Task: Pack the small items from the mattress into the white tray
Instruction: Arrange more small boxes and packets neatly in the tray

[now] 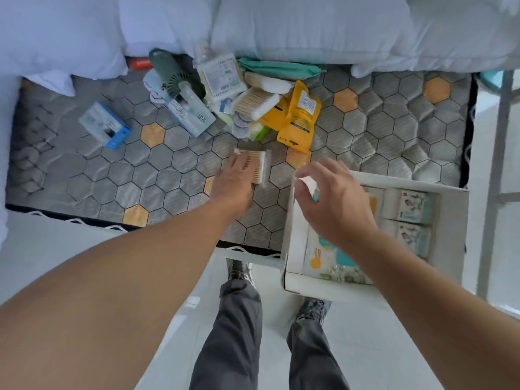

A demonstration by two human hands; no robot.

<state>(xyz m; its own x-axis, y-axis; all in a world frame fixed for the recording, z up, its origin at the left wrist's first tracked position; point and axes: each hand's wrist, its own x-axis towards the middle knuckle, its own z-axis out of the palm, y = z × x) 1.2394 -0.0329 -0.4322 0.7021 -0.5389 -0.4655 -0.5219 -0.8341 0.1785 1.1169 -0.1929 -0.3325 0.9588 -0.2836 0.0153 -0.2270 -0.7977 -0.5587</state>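
Note:
My left hand [233,181] reaches over the hexagon-patterned mattress [112,175] and grips a clear packet of cotton swabs [260,167] by its near end. The white tray [453,220] sits at the mattress's near right corner. It holds two floral tissue packs [412,206] and a flat packet [323,257]. My right hand [334,204] hovers over the tray's far left corner with curled fingers. A small white and teal thing shows between thumb and fingers; whether the hand holds it is unclear. A pile of small items lies farther back: yellow pouches [298,119] and more swab packs [256,102].
Also on the mattress are a green hand fan [174,80], a long pale box [191,114], a blue box [107,125], a white packet [222,77] and a teal cloth [281,68]. White pillows [309,26] line the back. My legs stand on the white floor [380,347].

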